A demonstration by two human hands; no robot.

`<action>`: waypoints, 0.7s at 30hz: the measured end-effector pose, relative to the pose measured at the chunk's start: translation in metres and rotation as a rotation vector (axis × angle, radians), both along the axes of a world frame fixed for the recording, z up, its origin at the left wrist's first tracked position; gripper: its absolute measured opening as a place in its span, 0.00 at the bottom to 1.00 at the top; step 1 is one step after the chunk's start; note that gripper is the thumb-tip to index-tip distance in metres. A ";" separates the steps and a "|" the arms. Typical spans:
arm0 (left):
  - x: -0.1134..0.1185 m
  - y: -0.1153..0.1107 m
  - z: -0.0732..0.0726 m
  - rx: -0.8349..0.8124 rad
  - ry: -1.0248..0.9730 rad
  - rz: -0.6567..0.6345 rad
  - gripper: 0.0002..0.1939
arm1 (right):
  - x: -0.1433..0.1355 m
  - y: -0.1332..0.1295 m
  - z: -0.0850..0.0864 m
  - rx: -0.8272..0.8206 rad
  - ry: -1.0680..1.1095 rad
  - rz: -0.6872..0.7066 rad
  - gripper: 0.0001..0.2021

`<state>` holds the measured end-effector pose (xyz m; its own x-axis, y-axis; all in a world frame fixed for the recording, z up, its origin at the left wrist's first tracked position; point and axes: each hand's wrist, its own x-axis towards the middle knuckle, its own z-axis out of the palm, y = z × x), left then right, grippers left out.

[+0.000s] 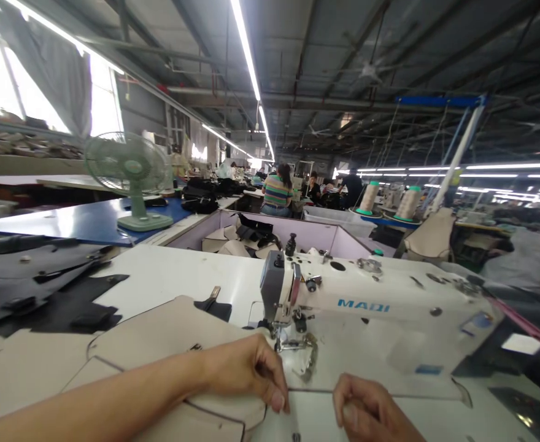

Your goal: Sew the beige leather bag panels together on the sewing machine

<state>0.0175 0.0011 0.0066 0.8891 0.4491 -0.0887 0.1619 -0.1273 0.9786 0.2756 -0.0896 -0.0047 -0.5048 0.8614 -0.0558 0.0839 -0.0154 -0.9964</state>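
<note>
My left hand (246,371) is in front of the sewing machine's needle area, with its forearm across a beige panel (150,334) that has dark edging. Its thumb and fingertips are pinched close to the panel's right edge; anything between them is too small to make out. My right hand (371,408) is farther right over the machine bed, fingers curled against the thumb, and what it may hold is hidden. Just beyond both hands stands the white sewing machine (366,313). A small dark tab with a metal clip (215,304) lies at the panel's far edge.
Dark cut pieces (44,276) are heaped at the left. A green fan (136,178) stands on a blue table (67,218). Behind the machine is a pinkish bin (196,233) with scraps. Thread cones (408,202) stand at the right. A person in a striped top (277,190) sits farther off.
</note>
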 end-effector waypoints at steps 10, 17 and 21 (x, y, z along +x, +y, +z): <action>0.016 0.024 -0.028 0.058 -0.044 0.323 0.21 | -0.036 0.033 -0.016 0.974 -0.909 -0.261 0.22; 0.014 0.028 -0.031 0.009 -0.098 0.257 0.22 | -0.073 0.058 -0.007 1.124 -1.188 -0.232 0.32; 0.015 0.029 -0.032 -0.037 -0.141 0.179 0.24 | -0.085 0.060 -0.001 1.050 -1.317 -0.247 0.29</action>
<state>0.0324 0.0300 -0.0249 0.8004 0.5994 0.0115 0.0401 -0.0727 0.9965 0.1908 -0.0300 -0.0058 -0.4436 0.8426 0.3055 0.8962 0.4169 0.1515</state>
